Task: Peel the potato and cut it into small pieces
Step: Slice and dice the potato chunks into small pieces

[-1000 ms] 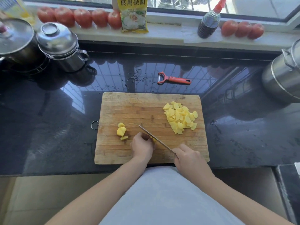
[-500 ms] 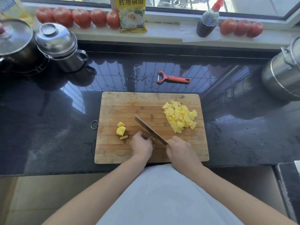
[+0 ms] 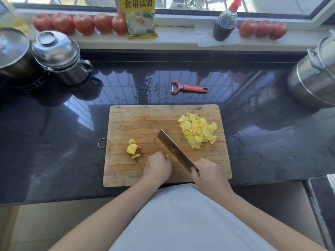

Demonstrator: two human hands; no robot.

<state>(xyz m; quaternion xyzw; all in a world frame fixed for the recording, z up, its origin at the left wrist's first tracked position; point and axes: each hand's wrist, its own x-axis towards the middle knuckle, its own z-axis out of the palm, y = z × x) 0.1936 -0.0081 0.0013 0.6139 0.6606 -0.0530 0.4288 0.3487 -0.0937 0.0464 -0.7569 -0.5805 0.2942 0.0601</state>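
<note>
A wooden board point(image 3: 145, 124) sits on the dark glossy surface point(image 3: 54, 151) right at the front edge, and the potato is on it in bits. The right hand point(image 3: 208, 173) is wrapped around the handle of a cleaver point(image 3: 174, 150), blade tilted so its flat side shows, running up and to the left across the board. The left hand point(image 3: 157, 167) is curled down on the board just left of the blade, fingers tucked over a potato piece point(image 3: 167, 156) that only peeks out as a yellow sliver, so most of it is hidden. The two hands are close but not touching. A pile of slices point(image 3: 198, 130) sits on the right half of the board, beyond the blade. Over on the left there are three chunks point(image 3: 132, 149) waiting, well apart from the pile. Behind the board a red peeler point(image 3: 188, 87) lies on the surface with some water drops next to it. Steel pots point(image 3: 56, 57) are at the back left and another big steel pot point(image 3: 313, 77) at the right edge. The windowsill has rows of tomatoes point(image 3: 79, 23), a yellow packet point(image 3: 139, 17) and a dark bottle point(image 3: 223, 24) with a red cap.
</note>
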